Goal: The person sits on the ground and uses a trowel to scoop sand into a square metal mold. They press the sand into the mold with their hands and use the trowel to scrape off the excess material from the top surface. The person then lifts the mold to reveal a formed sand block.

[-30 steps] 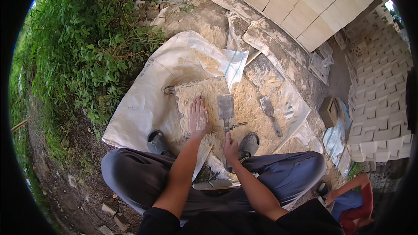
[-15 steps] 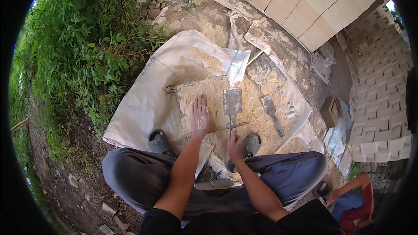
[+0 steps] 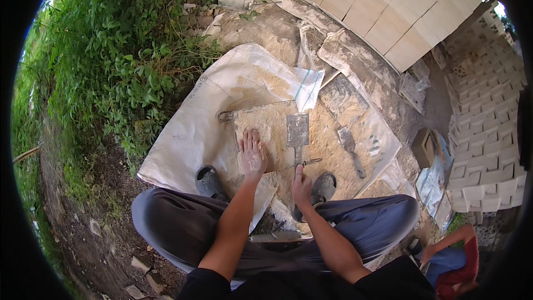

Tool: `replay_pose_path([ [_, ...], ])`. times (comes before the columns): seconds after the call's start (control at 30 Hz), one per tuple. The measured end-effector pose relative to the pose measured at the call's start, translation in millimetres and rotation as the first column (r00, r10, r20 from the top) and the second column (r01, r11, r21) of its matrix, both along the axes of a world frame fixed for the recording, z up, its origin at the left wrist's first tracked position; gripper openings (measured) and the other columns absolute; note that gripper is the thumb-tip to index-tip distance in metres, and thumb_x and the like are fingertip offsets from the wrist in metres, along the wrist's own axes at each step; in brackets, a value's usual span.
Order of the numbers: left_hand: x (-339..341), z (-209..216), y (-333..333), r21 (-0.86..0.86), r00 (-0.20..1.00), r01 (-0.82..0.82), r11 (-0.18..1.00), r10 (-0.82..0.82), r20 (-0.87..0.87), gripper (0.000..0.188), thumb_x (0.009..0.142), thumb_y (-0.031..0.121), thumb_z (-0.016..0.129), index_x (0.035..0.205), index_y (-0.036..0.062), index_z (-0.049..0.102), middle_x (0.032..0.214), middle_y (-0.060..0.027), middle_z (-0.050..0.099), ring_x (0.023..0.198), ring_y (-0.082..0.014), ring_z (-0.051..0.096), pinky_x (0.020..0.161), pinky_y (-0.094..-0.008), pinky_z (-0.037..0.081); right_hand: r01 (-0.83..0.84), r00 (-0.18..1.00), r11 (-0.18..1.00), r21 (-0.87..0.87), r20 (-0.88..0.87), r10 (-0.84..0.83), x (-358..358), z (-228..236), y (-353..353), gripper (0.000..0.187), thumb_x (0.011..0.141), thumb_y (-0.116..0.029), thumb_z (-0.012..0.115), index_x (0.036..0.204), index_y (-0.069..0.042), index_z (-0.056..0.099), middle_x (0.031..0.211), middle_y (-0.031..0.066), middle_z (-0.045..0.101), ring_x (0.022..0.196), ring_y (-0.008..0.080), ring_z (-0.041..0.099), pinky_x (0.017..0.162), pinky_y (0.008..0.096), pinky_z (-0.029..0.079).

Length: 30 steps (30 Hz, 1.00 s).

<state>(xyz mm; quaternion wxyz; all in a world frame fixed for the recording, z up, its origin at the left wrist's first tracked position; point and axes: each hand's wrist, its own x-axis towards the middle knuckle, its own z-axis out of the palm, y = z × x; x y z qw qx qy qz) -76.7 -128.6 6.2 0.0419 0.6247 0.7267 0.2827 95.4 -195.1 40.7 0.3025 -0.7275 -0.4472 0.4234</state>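
My left hand (image 3: 253,155) lies palm down, fingers stretched out, on a flat rectangular mould (image 3: 277,110) coated with pale sandy powder. The mould has a metal loop handle at its far left corner and another near my right hand. My right hand (image 3: 301,186) grips the handle of a flat square-bladed trowel (image 3: 298,128), thumb along the top. Its powder-dusted blade points away from me, over the mould's right side. A second trowel (image 3: 347,140) lies on the powder to the right.
A white woven sheet (image 3: 177,139) spreads beneath the mould and my shoes (image 3: 210,182). Green plants (image 3: 133,66) crowd the left. Stacked pale blocks (image 3: 377,5) stand behind, more blocks (image 3: 483,128) at right. A crate (image 3: 237,1) sits at the back; another person (image 3: 458,258) is at lower right.
My left hand has slid slightly toward me and left over the powdery surface. My right hand keeps its hold on the trowel. The whole view has shifted a little.
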Motion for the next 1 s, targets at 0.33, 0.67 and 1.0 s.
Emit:
replay_pose_path([
  [0.33,-1.1,11.7,3.3,0.071,0.966,0.027,0.997,-0.045,0.255,0.044,0.096,0.023,0.032,0.132,-0.0011,0.041,0.138,-0.0203,0.038,0.133,-0.0337,0.029,0.111,-0.0430,0.019,-0.072,0.975,0.995,-0.064,0.207,0.083,-0.6,-37.5,-12.6,0.074,0.088,-0.062,0.041,0.057,0.004,0.055,0.050,0.0170,0.054,0.052,0.0329,0.057,0.055,0.0438,0.041],
  [0.67,2.7,7.3,-5.2,0.099,0.953,-0.033,0.995,0.001,0.302,0.043,0.095,0.022,0.033,0.129,-0.0026,0.044,0.135,-0.0212,0.042,0.130,-0.0336,0.033,0.110,-0.0424,0.022,-0.111,0.987,0.989,-0.098,0.101,0.121,-10.5,-36.4,-26.7,0.077,0.087,-0.063,0.040,0.056,0.006,0.051,0.050,0.0181,0.051,0.051,0.0320,0.054,0.057,0.0474,0.039],
  [1.0,-11.5,0.7,-20.2,0.011,0.974,-0.107,0.994,0.103,0.203,0.048,0.097,0.026,0.026,0.134,-0.0023,0.037,0.139,-0.0213,0.037,0.133,-0.0325,0.028,0.111,-0.0414,0.019,-0.049,0.998,0.998,0.026,0.045,0.048,-19.2,-9.2,-2.7,0.076,0.087,-0.061,0.041,0.058,0.007,0.056,0.056,0.0261,0.054,0.061,0.0432,0.058,0.061,0.0499,0.041],
])
